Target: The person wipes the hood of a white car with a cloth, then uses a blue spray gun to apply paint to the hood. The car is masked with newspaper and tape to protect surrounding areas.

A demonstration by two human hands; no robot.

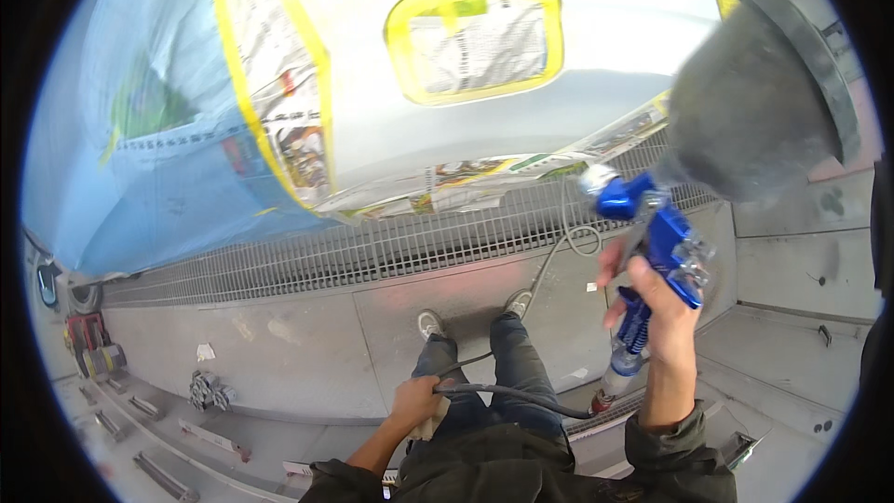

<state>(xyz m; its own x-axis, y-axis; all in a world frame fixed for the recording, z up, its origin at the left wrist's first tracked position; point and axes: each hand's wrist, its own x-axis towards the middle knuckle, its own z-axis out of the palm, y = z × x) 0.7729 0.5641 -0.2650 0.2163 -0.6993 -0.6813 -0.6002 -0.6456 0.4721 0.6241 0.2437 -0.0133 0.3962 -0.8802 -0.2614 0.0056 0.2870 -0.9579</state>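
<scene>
Below the white panel (368, 135), the hose (521, 396) is clenched in the left hand (415, 402), seemingly to limit drag; at the panel's lower right, the spray gun (669, 235) is grasped by the curled right hand (667, 312), presumably for control.

Yes, a metal floor grating (279, 270) is stretching beyond the right hand's grip (663, 303) and away to its left, with grey floor panels (317, 345) spreading leftward nearer in! Pale panels (796, 265) are running along its right, a pink surface (866, 135) is showing past those, and far left, a crumpled grey bundle (209, 391) is lying on the floor while pale light is washing across
</scene>
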